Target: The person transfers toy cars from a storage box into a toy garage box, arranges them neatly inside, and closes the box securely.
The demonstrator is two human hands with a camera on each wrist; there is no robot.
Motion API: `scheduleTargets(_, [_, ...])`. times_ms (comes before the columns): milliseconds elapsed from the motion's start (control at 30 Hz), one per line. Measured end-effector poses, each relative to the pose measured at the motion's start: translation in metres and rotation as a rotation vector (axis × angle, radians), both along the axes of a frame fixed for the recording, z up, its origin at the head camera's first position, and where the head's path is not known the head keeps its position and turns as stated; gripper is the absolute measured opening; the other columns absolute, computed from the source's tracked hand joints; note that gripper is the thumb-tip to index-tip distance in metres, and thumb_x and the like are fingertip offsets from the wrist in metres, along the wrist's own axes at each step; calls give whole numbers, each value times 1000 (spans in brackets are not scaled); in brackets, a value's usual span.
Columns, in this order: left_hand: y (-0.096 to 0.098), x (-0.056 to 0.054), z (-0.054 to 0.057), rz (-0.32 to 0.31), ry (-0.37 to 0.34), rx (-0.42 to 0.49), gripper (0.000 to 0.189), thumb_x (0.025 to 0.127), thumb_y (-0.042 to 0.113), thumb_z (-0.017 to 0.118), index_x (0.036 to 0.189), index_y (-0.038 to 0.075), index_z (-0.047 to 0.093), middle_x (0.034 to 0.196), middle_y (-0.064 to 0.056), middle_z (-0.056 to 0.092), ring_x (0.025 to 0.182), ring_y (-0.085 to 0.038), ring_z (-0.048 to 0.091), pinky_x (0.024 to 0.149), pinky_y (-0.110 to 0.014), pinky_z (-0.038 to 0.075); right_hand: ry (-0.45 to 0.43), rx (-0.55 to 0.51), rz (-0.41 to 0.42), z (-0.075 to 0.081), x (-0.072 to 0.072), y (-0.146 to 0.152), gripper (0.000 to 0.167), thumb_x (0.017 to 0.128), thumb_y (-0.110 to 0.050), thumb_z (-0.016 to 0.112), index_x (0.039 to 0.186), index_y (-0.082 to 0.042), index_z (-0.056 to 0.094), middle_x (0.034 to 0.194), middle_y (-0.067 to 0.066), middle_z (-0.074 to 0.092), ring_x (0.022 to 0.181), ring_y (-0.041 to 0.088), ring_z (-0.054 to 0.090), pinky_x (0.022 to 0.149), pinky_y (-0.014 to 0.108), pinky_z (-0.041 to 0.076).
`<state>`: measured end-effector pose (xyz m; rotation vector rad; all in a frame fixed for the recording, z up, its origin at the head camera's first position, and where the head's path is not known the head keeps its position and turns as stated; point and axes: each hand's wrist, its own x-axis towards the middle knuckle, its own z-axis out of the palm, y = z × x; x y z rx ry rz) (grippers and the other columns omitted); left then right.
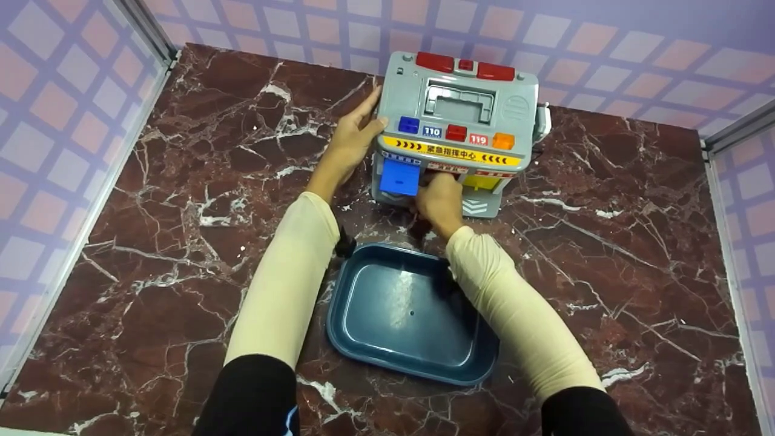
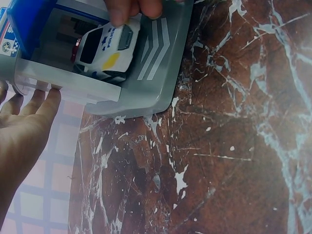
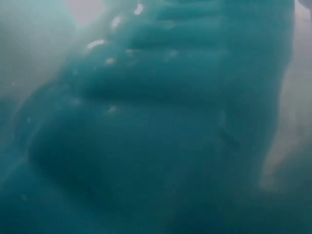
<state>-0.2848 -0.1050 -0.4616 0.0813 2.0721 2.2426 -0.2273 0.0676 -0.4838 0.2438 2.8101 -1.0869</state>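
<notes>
A grey toy garage (image 1: pixel 460 133) with a handle, coloured buttons and roof lights stands at the back. My left hand (image 1: pixel 357 134) rests along its left side; in the left wrist view the fingers (image 2: pixel 48 105) lie against the wall. A raised blue door (image 1: pixel 399 177) hangs over the left bay. Partly inside that bay is a white toy police car (image 2: pixel 109 48), its front end outward. My right hand (image 1: pixel 441 197) reaches to the bay with curled fingers and holds the car by its side, fingertips (image 2: pixel 118 13) on it; the rest of the grip is hidden.
A dark blue plastic tray (image 1: pixel 412 372) sits in front of the garage, between the forearms. Its teal-looking surface (image 3: pixel 156 146) fills the blurred right wrist view. Checked panels (image 1: pixel 48 91) border the red marble-patterned tabletop (image 1: pixel 181 254) at the back and sides.
</notes>
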Motion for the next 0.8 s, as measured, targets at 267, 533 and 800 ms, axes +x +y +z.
scheduleTargets(267, [1,-1,-1,0,-3,14,60,100,5,56,156,17,36,165,-3,27,148,-13,30,113,-15,35,-48,-25,0,-1,-6,2,30,97,-29,60,94,-2,73,82,16,74,45,10,58,40,23,51])
scheduleTargets(533, [2,-1,1,11,-12,6,59,100,6,56,156,16,36,163,-2,31,143,-11,38,110,-16,40,-77,11,14,-1,-11,4,32,99,-32,55,103,-4,70,79,14,73,52,19,65,53,33,58])
scheduleTargets(800, [-1,0,0,7,-15,-21,60,100,7,56,156,18,37,164,-2,29,147,-11,31,114,-15,34,-138,-69,42,4,-8,7,32,98,-29,56,109,-2,69,93,19,74,69,26,71,61,34,61])
